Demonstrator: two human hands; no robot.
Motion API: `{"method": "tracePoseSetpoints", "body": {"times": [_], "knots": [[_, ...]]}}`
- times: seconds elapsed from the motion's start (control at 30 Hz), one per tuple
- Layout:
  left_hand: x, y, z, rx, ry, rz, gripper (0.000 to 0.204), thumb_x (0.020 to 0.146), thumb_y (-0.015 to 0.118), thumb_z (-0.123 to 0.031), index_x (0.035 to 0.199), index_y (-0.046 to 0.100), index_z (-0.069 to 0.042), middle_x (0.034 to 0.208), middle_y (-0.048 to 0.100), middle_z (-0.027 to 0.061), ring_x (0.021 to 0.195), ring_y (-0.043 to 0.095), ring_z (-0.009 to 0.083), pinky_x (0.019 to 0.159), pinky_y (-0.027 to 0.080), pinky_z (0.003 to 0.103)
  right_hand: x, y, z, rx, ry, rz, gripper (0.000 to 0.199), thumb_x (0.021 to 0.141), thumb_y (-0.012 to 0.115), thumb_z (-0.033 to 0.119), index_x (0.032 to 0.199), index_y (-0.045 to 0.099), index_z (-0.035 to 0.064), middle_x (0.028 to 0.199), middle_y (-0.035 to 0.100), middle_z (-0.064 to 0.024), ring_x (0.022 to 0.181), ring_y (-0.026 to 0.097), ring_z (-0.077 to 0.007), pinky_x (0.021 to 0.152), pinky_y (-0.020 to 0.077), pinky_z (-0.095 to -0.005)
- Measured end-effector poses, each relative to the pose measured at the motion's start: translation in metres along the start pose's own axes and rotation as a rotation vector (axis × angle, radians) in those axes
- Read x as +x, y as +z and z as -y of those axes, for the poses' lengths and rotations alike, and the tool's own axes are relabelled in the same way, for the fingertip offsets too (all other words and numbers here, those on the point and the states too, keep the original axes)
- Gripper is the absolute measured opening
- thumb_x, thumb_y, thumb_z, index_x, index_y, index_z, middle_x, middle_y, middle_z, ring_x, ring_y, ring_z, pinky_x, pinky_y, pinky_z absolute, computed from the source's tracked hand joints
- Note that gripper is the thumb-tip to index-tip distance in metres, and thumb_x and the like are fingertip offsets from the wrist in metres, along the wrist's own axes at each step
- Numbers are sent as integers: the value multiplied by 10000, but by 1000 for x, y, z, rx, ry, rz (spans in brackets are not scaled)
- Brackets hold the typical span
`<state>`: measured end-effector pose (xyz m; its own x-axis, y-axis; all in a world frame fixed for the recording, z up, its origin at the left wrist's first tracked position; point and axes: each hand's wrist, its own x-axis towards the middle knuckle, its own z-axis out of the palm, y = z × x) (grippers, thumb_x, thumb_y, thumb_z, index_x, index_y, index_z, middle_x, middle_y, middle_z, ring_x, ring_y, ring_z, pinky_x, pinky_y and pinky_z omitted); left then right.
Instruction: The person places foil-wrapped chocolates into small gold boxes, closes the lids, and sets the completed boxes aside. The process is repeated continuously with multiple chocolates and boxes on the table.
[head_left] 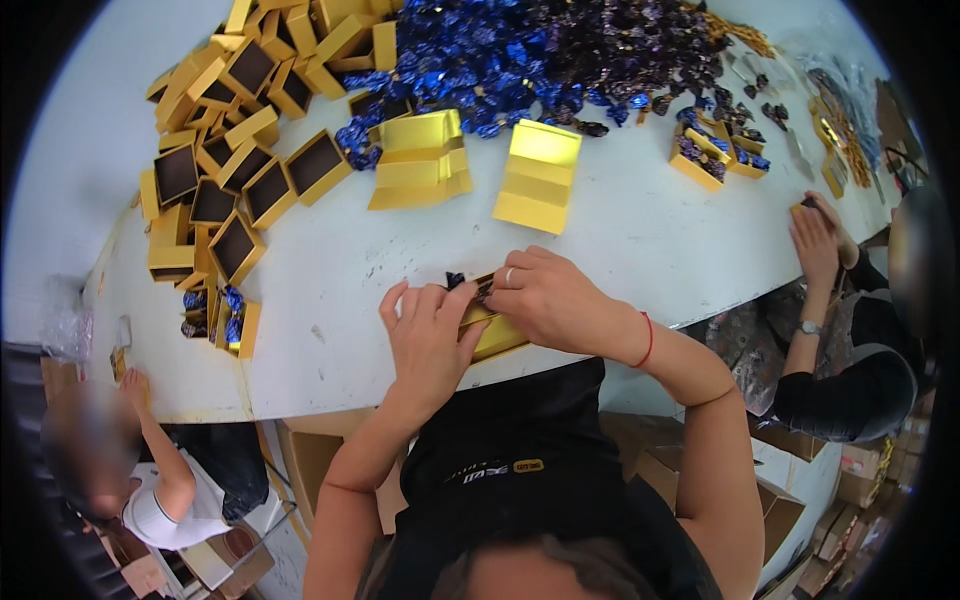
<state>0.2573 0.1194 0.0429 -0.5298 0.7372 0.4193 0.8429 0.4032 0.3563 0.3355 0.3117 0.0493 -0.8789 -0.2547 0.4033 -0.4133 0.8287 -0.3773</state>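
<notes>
inspector a: one view only, worn on the person's head, facing steeply down over the white table (640, 240), close above both forearms.

inspector b: noted. fisheye lens; the table edge bends near the rim, dark corners ring the frame. no second view shares the scene.

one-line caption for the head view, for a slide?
Both hands, left hand and right hand, grip a small gold box beside candies.

Both forearms enter from below, bent inward, the 2 hands side by side. Left hand (428, 335) flat, fingers spread forward. Right hand (550, 300) curled, knuckles up, ring on 1 finger, red cord at wrist.
</notes>
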Motion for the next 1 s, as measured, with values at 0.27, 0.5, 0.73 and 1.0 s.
{"method": "tracePoseSetpoints", "body": {"times": [0.27, 0.5, 0.73, 1.0], "knots": [[-7, 5, 8, -15, 68, -92, 506, 689, 860, -151, 1150, 651, -132, 1083, 552, 91, 1055, 478, 300, 947, 308, 435, -7, -58, -138, 68, 596, -489, 169, 874, 693, 59, 1035, 740, 41, 1041, 734, -82, 866, 691, -180, 768, 541, -302], [-1, 0, 5, 126, 172, -44, 520, 752, 808, -155, 1243, 637, -134, 1301, 588, 64, 1276, 451, 304, 1073, 285, 444, 48, -45, -184, -79, 663, -323, 280, 800, 763, 203, 996, 706, 12, 938, 685, -151, 813, 655, -334, 745, 534, -406], [-9, 2, 10, 20, 51, 5, 135, 753, 807, -161, 841, 726, -98, 958, 660, -3, 934, 559, 219, 949, 326, 414, 55, -39, -130, 670, 361, -773, 228, 879, 732, 184, 956, 613, 6, 929, 675, -109, 774, 642, -311, 672, 511, -358], [-7, -27, 23, -266, 19, 312, 403, 840, 657, -23, 1226, 541, -39, 981, 711, 80, 1039, 639, 243, 1202, 126, 566, -13, 12, 25, 122, -69, -125, 228, 757, 698, 88, 984, 708, 67, 814, 589, -38, 784, 584, -213, 681, 471, -346]]}}
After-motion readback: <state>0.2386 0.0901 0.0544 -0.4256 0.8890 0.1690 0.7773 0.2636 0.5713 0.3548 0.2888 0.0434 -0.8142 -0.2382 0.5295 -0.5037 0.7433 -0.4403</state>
